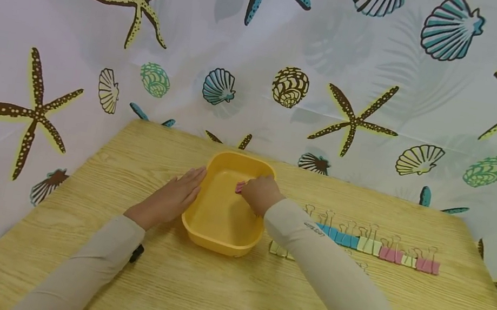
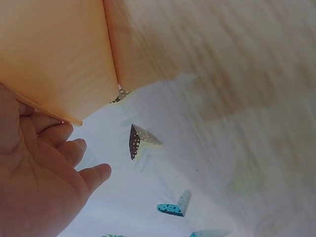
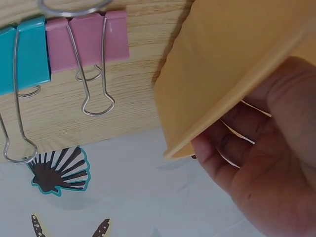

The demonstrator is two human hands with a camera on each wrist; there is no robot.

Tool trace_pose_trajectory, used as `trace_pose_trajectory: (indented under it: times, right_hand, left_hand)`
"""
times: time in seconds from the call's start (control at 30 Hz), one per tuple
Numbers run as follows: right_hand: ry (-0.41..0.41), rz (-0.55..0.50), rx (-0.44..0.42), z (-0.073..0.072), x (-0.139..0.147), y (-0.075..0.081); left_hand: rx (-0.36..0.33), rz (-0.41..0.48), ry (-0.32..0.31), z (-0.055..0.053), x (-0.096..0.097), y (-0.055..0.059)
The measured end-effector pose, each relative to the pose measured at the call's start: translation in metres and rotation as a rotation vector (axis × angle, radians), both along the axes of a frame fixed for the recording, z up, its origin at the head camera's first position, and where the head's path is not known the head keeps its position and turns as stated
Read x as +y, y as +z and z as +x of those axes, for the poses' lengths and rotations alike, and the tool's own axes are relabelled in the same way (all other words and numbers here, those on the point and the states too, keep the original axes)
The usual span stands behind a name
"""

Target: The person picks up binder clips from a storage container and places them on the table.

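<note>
An orange-yellow plastic bin (image 1: pixel 215 246) stands on the table. My left hand (image 1: pixel 173 194) lies along its left side, fingers extended; in the left wrist view the fingertips of that hand (image 2: pixel 39 173) meet the bin's rim. My right hand (image 1: pixel 262 194) reaches over the right rim and pinches a pink binder clip (image 1: pixel 239 187) above the bin floor. From the right wrist, the right hand (image 3: pixel 276 153) shows curled inside the rim, with the clip hidden behind the wall. Just right of the bin are a pink clip (image 3: pixel 116 37) and a teal clip (image 3: pixel 34 49).
To the bin's right runs a row of binder clips: blue (image 1: pixel 346 240), pale yellow (image 1: pixel 369 246) and pink (image 1: pixel 428 266). Closer to me is a second row with pale clips (image 1: pixel 282 250), partly hidden by the right sleeve (image 1: pixel 332 273). A shell-patterned curtain (image 1: pixel 263 69) hangs behind the table.
</note>
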State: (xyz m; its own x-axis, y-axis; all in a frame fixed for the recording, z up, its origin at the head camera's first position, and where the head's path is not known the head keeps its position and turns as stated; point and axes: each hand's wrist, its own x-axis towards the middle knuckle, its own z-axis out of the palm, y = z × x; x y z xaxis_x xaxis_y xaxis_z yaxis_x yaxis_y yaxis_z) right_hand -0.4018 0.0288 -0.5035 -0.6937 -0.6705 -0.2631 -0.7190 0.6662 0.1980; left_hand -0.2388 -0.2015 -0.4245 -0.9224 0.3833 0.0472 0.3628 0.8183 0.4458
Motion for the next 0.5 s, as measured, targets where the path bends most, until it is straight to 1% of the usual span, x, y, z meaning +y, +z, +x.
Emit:
trace_pose_trajectory:
  times: [0.03,0.07,0.1,0.13,0.17,0.23,0.33,0.5]
  right_hand:
    - [0.022,-0.008,0.031,0.019,-0.001,0.023]
    - [0.023,0.008,0.037,0.033,-0.003,0.040]
    - [-0.037,0.164,0.092,0.061,-0.009,0.072]
    - [-0.032,0.154,0.102,0.077,-0.009,0.090]
    - [-0.022,0.139,0.113,0.089,-0.009,0.103]
    - [-0.018,0.126,0.120,0.105,-0.009,0.122]
    - [-0.015,0.107,0.096,0.110,-0.007,0.128]
    - [-0.014,0.102,0.031,0.107,-0.007,0.128]
  left_hand:
    - [0.000,0.000,-0.001,0.000,0.000,0.000]
    - [0.000,0.000,-0.001,0.000,-0.001,0.000]
    - [0.001,0.000,-0.001,0.000,-0.001,0.000]
    - [0.002,-0.003,-0.002,0.000,-0.001,0.000]
    - [0.002,-0.003,-0.002,0.000,-0.001,0.000]
    - [0.002,-0.004,-0.002,0.000,-0.002,0.000]
    - [0.006,-0.003,-0.004,0.000,-0.002,-0.002]
    - [0.033,0.002,-0.013,-0.002,-0.003,-0.005]
